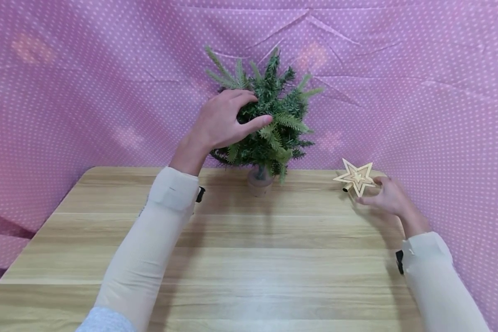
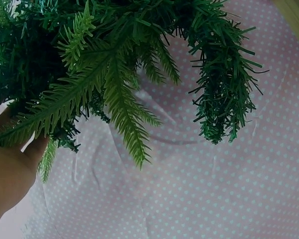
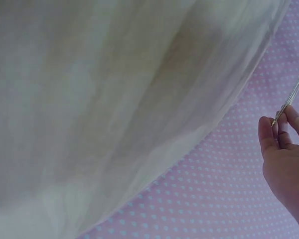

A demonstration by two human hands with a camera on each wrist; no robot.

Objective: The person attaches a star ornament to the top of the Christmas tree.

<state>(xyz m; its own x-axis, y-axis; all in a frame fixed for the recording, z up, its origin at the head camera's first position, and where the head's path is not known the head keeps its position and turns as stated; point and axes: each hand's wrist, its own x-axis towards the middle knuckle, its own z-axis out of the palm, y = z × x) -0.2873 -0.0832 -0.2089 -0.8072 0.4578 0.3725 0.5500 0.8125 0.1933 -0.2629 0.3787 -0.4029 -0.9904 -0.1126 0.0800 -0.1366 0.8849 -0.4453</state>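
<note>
Green tree point(image 1: 279, 105): stood, left hand point(image 1: 226, 116) at nine o'clock, grip undeterminable. Gold star point(image 1: 357, 177): tree's four o'clock, was pinched by right hand point(image 1: 388, 196).

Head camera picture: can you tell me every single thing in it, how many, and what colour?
Table: 1, light wood, below the hands
Bushy tree: 1, green, at the table's back edge
Tree base: 1, pale, under the branches
Star: 1, gold, right of the tree
Dotted cloth: count unclear, pink-purple, behind and beside the table
Wrist pieces: 2, black, one per wrist
Sleeves: 2, cream, on the forearms
Left hand: 1, bare, at the tree's left side
Right hand: 1, bare, pinching the star
</note>
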